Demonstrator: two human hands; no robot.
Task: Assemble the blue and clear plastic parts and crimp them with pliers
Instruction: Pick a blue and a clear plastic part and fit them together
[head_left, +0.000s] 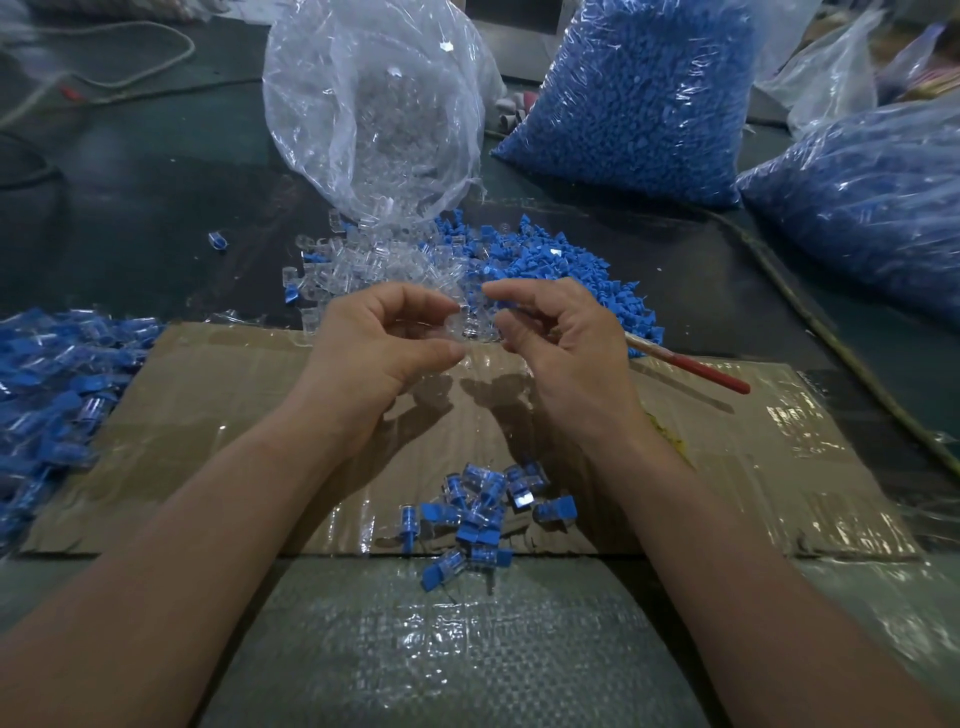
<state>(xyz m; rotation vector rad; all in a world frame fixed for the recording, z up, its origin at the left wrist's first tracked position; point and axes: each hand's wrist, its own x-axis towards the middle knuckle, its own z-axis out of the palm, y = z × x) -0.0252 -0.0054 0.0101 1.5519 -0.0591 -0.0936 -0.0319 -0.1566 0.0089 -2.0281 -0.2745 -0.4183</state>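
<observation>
My left hand (384, 343) pinches a clear plastic part (451, 326) between thumb and fingers above the cardboard. My right hand (561, 338) is close beside it, fingertips curled toward the clear part, with a sliver of blue showing at them. The red-handled pliers (691, 370) are tucked in the right palm and stick out to the right. Behind the hands lie a heap of loose clear parts (374, 260) and a heap of loose blue parts (566, 265). A small cluster of assembled blue-and-clear pieces (483, 509) lies between my forearms.
A taped cardboard sheet (208, 415) covers the work area. Many assembled pieces (52, 374) are piled at the left. An open clear bag (374, 104) of clear parts stands behind, with full bags of blue parts at back (639, 93) and right (872, 208). A cord (831, 332) runs along the right.
</observation>
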